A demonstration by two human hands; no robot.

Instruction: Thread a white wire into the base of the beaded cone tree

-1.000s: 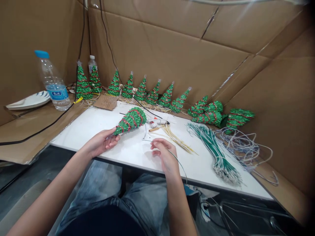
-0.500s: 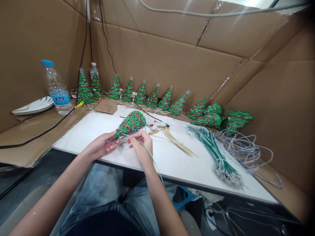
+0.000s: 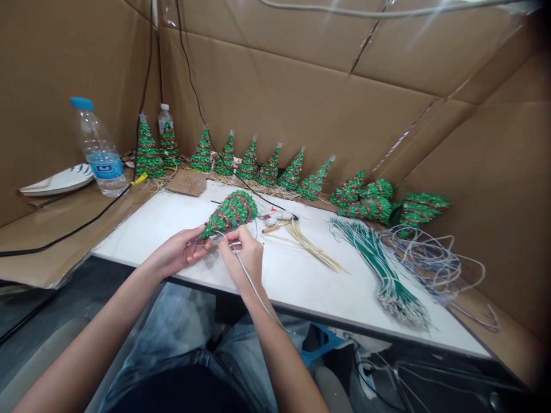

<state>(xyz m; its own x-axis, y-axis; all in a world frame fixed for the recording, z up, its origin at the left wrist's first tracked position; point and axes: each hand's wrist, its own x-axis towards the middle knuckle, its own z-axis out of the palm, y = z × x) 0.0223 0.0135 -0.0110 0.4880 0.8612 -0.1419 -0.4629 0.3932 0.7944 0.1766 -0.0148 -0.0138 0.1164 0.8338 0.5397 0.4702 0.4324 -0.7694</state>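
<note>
A small green Christmas tree (image 3: 232, 212) with red garland lies tilted over the white board, its narrow tip pointing toward me. My left hand (image 3: 183, 252) grips it at the tip, thumb on top and fingers curled beneath. Close beside it, my right hand (image 3: 243, 252) pinches a thin pale green wire (image 3: 252, 284). One end of the wire meets the tree near its tip; the rest trails back over my right forearm. Whether the wire end is hooked into the tree cannot be made out.
Several finished-looking trees (image 3: 269, 171) stand along the cardboard wall, others lie at right. A bundle of green wires (image 3: 379, 269), a tangled white cord (image 3: 430, 252), yellow strands (image 3: 316, 246) and a glue gun (image 3: 279, 218) lie on the board (image 3: 142, 235). A water bottle (image 3: 103, 160) stands left.
My right hand has shifted slightly left and up, closer to the tree's tip, bringing the wire along. My left hand keeps its hold on the tree. The view has tilted slightly.
</note>
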